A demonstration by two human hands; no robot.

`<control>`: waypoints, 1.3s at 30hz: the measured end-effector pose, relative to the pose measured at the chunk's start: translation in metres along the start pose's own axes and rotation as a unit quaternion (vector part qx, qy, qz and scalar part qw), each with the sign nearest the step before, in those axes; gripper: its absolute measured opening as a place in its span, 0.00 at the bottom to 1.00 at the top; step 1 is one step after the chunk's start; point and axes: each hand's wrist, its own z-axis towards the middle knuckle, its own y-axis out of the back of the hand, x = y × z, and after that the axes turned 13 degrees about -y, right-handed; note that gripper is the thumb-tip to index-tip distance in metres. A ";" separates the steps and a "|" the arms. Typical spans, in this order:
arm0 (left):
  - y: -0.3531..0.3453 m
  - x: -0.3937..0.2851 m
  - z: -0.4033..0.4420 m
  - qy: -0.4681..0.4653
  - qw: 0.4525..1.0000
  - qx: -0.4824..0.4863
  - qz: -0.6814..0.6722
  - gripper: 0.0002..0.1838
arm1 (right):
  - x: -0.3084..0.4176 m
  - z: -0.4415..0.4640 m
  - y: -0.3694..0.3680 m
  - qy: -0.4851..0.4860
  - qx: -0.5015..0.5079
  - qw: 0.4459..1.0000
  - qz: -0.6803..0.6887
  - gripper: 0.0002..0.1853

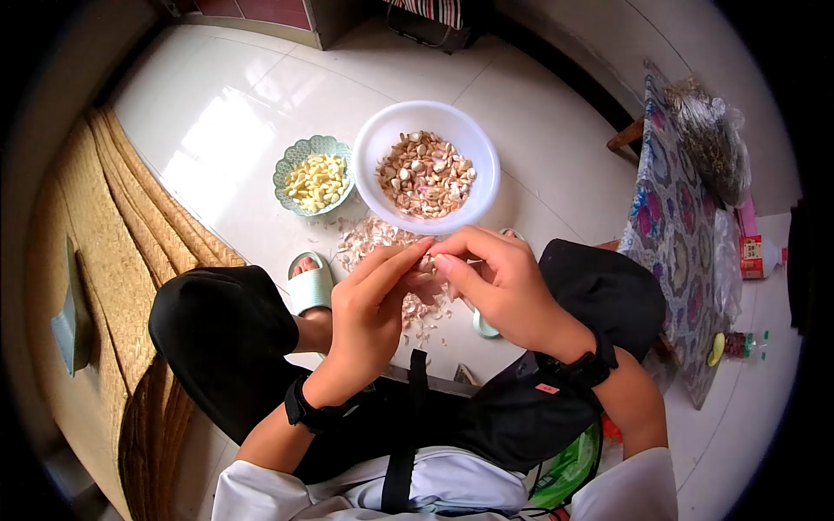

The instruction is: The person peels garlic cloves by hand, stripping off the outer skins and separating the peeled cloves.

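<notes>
My left hand (369, 300) and my right hand (499, 278) meet in front of my knees, fingertips pinched together on a small garlic clove (427, 258), mostly hidden by the fingers. Just beyond them stands a white plastic basin (488, 174) with many unpeeled garlic cloves (426, 174) inside. To its left, a pale green scalloped bowl (282, 165) holds peeled, yellowish cloves (314, 182). Loose garlic skins (369, 239) lie scattered on the floor below the basin and under my hands.
Rolled woven mats (113, 252) stand at the left. On the right is a low table with a patterned cloth (669, 252), bearing plastic-wrapped things. A bottle with a red label (757, 257) lies beyond it. My slippered foot (308, 285) rests on the tiled floor (234, 113).
</notes>
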 end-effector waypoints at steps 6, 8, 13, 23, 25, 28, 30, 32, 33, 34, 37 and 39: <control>0.000 -0.004 0.004 -0.018 1.000 0.016 0.004 0.20 | -0.006 -0.002 -0.001 -0.029 0.014 0.997 0.077 0.04; 0.001 -0.007 0.006 -0.025 0.999 0.031 0.020 0.19 | -0.009 -0.002 -0.001 -0.047 0.009 0.995 0.082 0.04; -0.005 -0.006 0.008 -0.001 0.999 0.054 -0.008 0.17 | -0.016 -0.005 -0.004 -0.078 -0.023 0.986 0.148 0.03; -0.015 -0.008 0.022 0.216 0.850 -0.166 -0.451 0.13 | -0.014 -0.014 -0.005 0.000 -0.111 0.977 0.182 0.03; -0.013 0.003 0.025 0.208 0.842 -0.218 -0.448 0.14 | -0.014 -0.015 -0.004 0.046 -0.133 0.983 0.117 0.02; -0.003 0.010 0.032 0.193 0.844 -0.217 -0.451 0.16 | -0.008 -0.018 0.004 0.041 -0.085 0.996 -0.002 0.02; -0.002 0.006 0.037 0.198 0.849 -0.212 -0.443 0.17 | -0.003 -0.017 0.010 -0.006 -0.006 0.996 -0.087 0.02; -0.004 0.004 0.035 0.197 0.857 -0.198 -0.432 0.18 | -0.010 -0.016 0.010 0.003 0.027 0.987 -0.161 0.04; -0.005 0.004 0.033 0.202 0.866 -0.182 -0.419 0.18 | -0.015 -0.015 0.010 0.007 0.046 0.979 -0.199 0.04; -0.005 0.004 0.031 0.206 0.875 -0.168 -0.404 0.18 | -0.022 -0.015 0.009 0.011 0.067 0.972 -0.226 0.07; -0.003 -0.001 0.027 0.223 0.897 -0.122 -0.362 0.18 | -0.024 -0.018 0.012 0.021 0.090 0.961 -0.259 0.09; -0.008 -0.010 0.028 0.229 0.917 -0.093 -0.313 0.18 | -0.020 -0.019 0.017 -0.004 0.062 0.961 -0.268 0.09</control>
